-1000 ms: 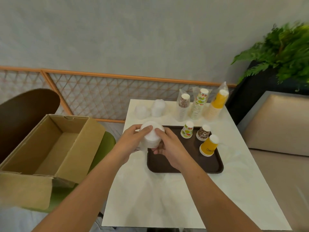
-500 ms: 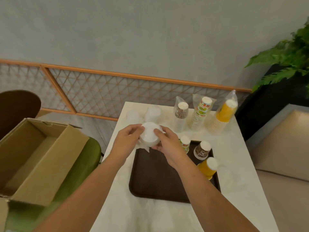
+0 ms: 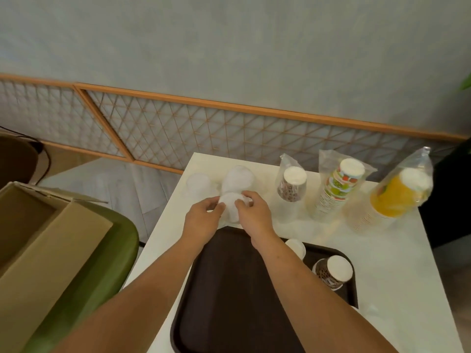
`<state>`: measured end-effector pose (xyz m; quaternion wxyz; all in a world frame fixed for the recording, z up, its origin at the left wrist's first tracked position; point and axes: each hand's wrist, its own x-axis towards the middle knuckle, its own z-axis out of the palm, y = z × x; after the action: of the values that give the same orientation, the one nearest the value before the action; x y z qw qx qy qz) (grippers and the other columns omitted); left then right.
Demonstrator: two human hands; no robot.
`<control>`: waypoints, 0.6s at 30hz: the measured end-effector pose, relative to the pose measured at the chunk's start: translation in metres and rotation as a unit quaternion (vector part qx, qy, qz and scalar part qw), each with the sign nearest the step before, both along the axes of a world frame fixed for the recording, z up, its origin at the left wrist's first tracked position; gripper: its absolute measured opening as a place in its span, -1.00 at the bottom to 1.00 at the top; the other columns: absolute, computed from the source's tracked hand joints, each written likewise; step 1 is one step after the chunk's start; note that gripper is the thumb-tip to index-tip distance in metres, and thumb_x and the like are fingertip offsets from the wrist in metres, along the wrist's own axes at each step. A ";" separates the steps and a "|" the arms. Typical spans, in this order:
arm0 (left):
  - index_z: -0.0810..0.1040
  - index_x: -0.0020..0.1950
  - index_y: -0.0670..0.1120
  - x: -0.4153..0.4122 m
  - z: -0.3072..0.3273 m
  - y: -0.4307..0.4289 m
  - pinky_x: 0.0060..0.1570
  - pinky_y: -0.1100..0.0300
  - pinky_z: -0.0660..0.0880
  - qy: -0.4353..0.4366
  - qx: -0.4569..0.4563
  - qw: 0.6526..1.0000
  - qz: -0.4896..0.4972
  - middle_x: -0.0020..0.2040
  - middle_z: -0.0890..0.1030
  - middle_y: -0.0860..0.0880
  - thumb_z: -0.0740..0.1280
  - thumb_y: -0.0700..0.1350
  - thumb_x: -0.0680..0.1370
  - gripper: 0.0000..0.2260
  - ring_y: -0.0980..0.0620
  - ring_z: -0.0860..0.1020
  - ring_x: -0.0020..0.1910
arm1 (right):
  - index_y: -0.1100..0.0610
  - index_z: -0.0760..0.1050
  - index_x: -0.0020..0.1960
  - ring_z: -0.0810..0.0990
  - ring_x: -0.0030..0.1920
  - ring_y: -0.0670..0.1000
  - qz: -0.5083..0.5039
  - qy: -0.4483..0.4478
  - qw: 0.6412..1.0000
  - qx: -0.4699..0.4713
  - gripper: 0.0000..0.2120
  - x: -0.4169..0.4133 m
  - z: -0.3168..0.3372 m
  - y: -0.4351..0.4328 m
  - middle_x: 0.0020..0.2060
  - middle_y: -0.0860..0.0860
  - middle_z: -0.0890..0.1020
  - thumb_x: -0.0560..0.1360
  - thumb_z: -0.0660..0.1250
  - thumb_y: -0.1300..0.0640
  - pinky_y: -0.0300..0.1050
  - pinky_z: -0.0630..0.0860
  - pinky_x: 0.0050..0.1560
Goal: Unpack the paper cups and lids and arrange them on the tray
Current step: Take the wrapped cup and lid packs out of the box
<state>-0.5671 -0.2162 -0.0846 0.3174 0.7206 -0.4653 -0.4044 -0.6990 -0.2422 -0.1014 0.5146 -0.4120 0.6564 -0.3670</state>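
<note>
Left hand [image 3: 201, 222] and right hand [image 3: 254, 217] pinch the wrapped lid stack [image 3: 230, 203], now past the tray [image 3: 229, 289] behind the grip — unwrapping likely imminent.

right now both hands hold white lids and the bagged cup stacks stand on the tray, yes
No: head view shows the bagged cup stacks on the table beyond the tray; left hand and right hand do hold white lids.
</note>
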 end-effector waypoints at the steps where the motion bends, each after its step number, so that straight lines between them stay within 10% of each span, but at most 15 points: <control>1: 0.62 0.39 -0.01 -0.001 -0.006 -0.006 0.31 -0.16 0.56 -0.008 0.005 1.000 -0.001 0.24 0.68 0.00 0.31 0.00 0.69 -0.71 -0.06 0.64 0.17 | -0.05 0.50 0.38 0.54 0.18 0.07 0.002 0.019 1.000 0.000 -0.65 0.001 -0.006 -0.006 0.29 0.04 0.53 0.61 0.28 0.09 0.04 0.59 0.25; 12: 0.49 0.49 0.00 -0.010 -0.058 -0.030 0.39 -0.09 0.51 -0.005 0.044 0.999 -0.006 0.41 0.56 -0.01 0.26 -0.01 0.69 -0.64 -0.05 0.57 0.32 | 0.15 0.42 0.47 0.46 -0.02 0.05 0.051 0.132 0.989 0.048 -0.60 0.005 -0.055 -0.023 0.33 0.16 0.48 0.66 0.23 0.09 -0.19 0.35 -0.02; 18: 0.43 0.53 0.04 -0.017 -0.043 -0.023 0.43 -0.02 0.46 0.022 0.035 0.999 0.000 0.43 0.51 0.05 0.31 0.08 0.67 -0.57 0.00 0.52 0.36 | 0.16 0.23 0.59 0.50 0.31 0.16 0.069 0.122 0.987 0.079 -0.45 -0.003 -0.037 -0.012 0.44 0.17 0.41 0.64 0.23 0.08 -0.06 0.45 0.16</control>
<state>-0.5841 -0.2394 -0.1278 0.3020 0.7226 -0.4435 -0.4358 -0.7024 -0.2546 -0.1382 0.4853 -0.4560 0.7113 -0.2250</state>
